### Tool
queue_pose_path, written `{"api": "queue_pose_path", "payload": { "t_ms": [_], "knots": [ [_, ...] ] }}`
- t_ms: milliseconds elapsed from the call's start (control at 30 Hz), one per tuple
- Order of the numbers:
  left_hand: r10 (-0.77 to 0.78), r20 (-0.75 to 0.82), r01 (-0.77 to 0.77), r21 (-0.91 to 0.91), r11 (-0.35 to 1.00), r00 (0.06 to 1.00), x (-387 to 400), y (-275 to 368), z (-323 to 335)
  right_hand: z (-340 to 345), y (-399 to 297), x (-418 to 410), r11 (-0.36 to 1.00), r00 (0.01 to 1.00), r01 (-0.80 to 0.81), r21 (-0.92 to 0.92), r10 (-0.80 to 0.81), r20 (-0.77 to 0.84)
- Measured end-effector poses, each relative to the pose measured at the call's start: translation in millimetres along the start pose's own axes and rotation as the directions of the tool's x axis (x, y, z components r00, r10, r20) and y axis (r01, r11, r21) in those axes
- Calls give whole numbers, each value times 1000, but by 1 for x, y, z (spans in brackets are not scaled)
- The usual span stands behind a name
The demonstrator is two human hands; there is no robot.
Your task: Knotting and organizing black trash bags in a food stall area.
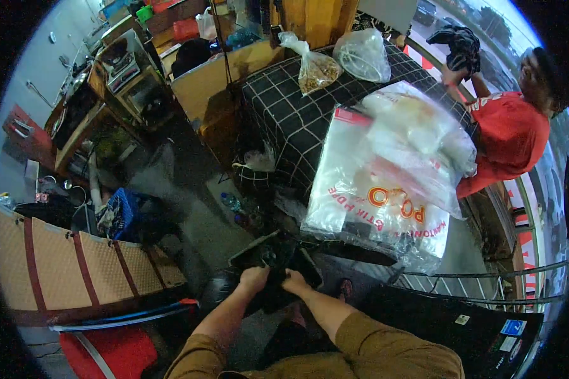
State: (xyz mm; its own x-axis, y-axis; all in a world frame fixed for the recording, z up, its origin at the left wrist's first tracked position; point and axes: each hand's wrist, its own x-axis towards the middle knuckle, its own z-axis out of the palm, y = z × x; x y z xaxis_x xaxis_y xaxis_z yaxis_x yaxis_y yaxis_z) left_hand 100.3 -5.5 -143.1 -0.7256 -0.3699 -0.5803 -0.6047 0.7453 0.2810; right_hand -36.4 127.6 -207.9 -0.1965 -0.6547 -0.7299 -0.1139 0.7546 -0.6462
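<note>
My left hand (255, 278) and my right hand (296, 283) are side by side low in front of my body. Each grips an edge of a black plastic bag (279, 258) that looks spread at the top. Its contents are too dark to make out. Just beyond, on a table with a black cover and pale grid lines (284, 106), lies a large printed pack of clear plastic bags (346, 189). Its near end overhangs the table edge. Bulging whitish plastic bags (422, 128) rest on the pack's right part.
At the table's back are a knotted clear bag of brown pieces (320, 73) and another clear bag (362, 54). A person in a red shirt (509, 132) holds a black bag (462, 52) at right. Bottles (230, 201) stand below left; a quilted tan panel (99, 265) is nearer.
</note>
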Motion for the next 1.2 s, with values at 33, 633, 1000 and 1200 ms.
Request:
{"api": "queue_pose_path", "payload": {
  "t_ms": [33,633,1000,1200],
  "knots": [
    [-25,-7,26,93,995,1000,2,15,-5,-6,0,-1,1000,1000,1,1,-1,-17],
    [-136,6,137,-43,990,991,-1,-5,-39,-45,26,-8,859,884,298,-417,-414,-220],
    [-326,-71,296,-276,915,943,-2,-86,-24,-122,100,-4,975,986,0,-224,37,161],
    [-187,127,202,-118,972,974,-43,-30,-29,-75,5,-55,612,939,101,-784,-319,-128]
  ]
}}
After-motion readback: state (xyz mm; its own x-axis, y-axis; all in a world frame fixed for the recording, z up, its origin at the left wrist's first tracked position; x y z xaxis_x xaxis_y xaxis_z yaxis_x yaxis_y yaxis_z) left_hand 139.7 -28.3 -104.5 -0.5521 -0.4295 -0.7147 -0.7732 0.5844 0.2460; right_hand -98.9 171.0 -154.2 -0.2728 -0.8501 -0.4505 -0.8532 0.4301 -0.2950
